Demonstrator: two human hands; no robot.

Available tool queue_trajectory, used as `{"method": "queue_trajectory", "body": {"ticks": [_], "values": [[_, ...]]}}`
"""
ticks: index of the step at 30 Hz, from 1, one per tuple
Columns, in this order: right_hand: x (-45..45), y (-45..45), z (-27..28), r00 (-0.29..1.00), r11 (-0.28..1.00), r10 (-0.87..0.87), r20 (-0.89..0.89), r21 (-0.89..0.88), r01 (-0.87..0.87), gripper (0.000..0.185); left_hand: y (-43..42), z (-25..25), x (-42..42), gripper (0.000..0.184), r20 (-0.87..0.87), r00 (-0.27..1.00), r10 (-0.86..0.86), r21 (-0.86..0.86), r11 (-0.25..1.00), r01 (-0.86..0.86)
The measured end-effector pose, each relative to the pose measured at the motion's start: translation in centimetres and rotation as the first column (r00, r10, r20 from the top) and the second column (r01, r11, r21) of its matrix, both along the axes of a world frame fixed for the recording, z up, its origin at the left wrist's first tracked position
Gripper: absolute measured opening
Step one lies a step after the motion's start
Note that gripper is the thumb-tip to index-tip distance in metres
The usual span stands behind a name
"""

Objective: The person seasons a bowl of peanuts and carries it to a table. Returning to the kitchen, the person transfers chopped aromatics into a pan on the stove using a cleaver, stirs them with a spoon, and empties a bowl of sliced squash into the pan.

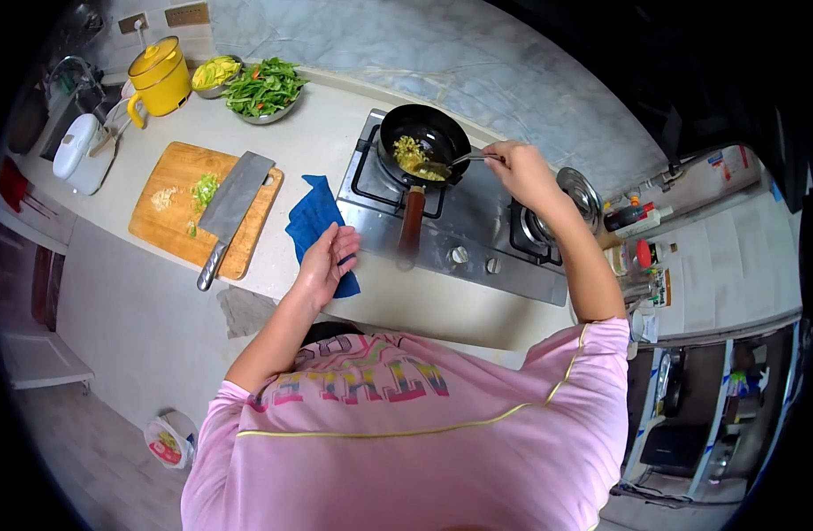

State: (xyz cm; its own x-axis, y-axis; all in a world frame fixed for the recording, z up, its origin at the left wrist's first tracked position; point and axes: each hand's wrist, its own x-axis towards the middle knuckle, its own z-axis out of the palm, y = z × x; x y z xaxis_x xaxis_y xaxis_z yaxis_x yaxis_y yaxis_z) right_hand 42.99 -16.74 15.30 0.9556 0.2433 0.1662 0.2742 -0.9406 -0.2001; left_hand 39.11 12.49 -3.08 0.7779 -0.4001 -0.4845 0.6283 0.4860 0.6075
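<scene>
In my right hand [520, 171] is the handle of a metal spoon [460, 161], its bowl down among yellowish bits of food [408, 155] in a black pan [435, 133]. The pan sits on the left burner of the gas stove [477, 221], its brown handle [411, 226] pointing toward me. My left hand [329, 257] is over a blue cloth [313, 212] on the counter, palm turned up and fingers loosely bent, with nothing held in it. Whether it touches the cloth is unclear.
At left, a cleaver [238, 195] lies on a wooden cutting board [172, 232] with chopped green and pale bits. Behind are a bowl of leafy greens [263, 88], a bowl of yellow slices [216, 73] and a yellow pot [161, 84]. Bottles [628, 217] stand at right.
</scene>
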Motion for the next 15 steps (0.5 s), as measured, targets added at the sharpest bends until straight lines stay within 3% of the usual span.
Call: {"method": "queue_trajectory", "body": {"ticks": [3,6,9,12,15], "values": [[-0.9,0.4,0.9,0.995,0.982,-0.075,-0.071,0.170,0.086,0.017,0.2,-0.2,-0.1,0.031,-0.022,1.000,0.019,-0.005,1.000,-0.019],[-0.9,0.1,2.1,0.992,0.996,-0.037,-0.117,0.081,0.047,0.019,0.3,0.2,-0.2,0.031,-0.035,0.999,0.029,0.003,1.000,-0.029],[0.4,-0.1,0.3,0.980,0.982,0.190,0.062,-0.006,-0.190,0.016,0.3,0.2,-0.3,0.031,-0.031,0.999,0.037,-0.002,0.999,-0.037],[2.6,-0.2,-3.2,0.959,0.989,0.133,0.252,0.027,-0.145,0.016,-0.1,0.0,-0.4,0.030,-0.017,1.000,0.018,-0.030,0.999,-0.019],[4.2,-1.6,-4.3,0.956,0.984,-0.150,0.253,0.131,0.120,0.017,0.2,0.5,-0.4,0.030,-0.041,0.999,0.022,-0.038,0.999,-0.023]]}}
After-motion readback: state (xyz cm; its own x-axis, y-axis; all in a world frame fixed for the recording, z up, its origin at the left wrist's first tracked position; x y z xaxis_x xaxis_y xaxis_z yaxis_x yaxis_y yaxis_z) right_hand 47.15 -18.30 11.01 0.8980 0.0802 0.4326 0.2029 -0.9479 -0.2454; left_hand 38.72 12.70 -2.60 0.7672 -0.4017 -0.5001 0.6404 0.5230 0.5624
